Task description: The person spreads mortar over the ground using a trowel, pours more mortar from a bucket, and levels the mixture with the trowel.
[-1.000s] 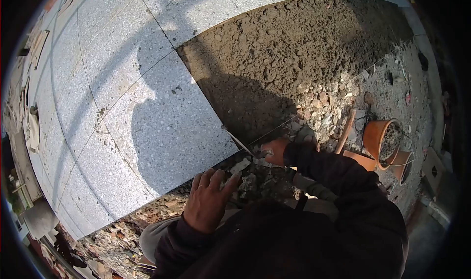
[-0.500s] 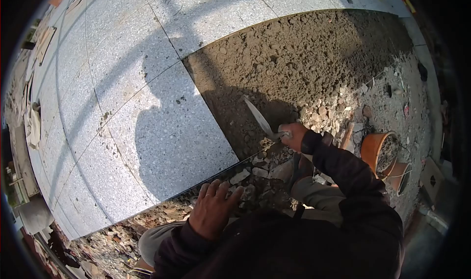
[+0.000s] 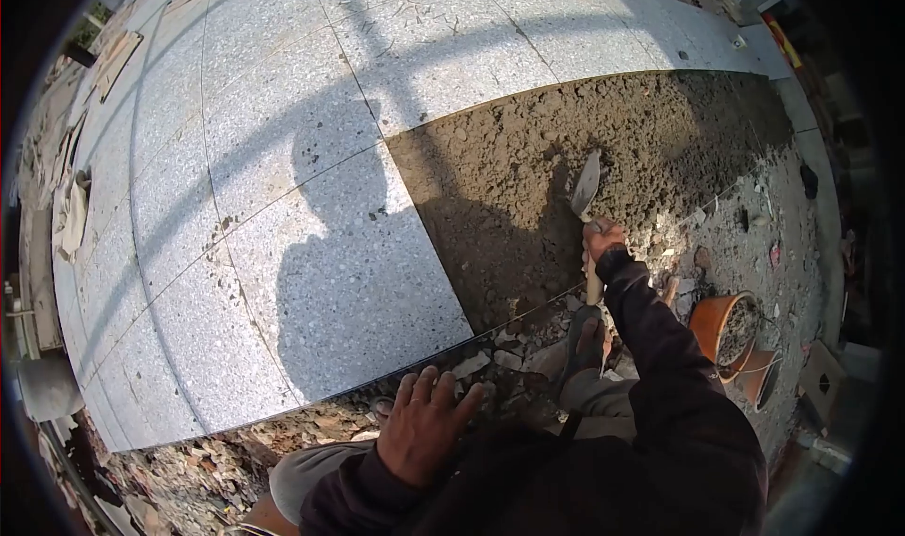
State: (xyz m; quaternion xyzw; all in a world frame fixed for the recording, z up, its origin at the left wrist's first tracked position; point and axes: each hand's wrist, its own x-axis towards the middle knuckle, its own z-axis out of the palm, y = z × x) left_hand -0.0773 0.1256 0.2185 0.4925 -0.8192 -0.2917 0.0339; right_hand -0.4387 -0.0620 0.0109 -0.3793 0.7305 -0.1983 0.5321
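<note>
My right hand (image 3: 603,238) is closed round the handle of a trowel (image 3: 586,185). The trowel's metal blade points away from me and lies over the bed of wet mortar (image 3: 528,131), which is rough and lumpy at the far side and smoother near the tiles. My left hand (image 3: 426,425) rests near my bent knee with its fingers spread, holding nothing. Its fingertips are close to the near edge of the speckled grey tiles (image 3: 368,300). A shadow of my head and shoulders falls across tile and mortar.
Two orange-brown buckets (image 3: 709,327) stand at the right, one with grey material inside. Broken stone and rubble (image 3: 509,347) lie along the near tile edge. A thin string (image 3: 551,298) runs by the mortar's near side. My sandalled foot (image 3: 586,340) is beside it.
The right hand has moved the trowel away from me and to the right, its blade turning from pointing left to pointing forward. The left hand has stayed near the knee. The camera view has shifted slightly.
</note>
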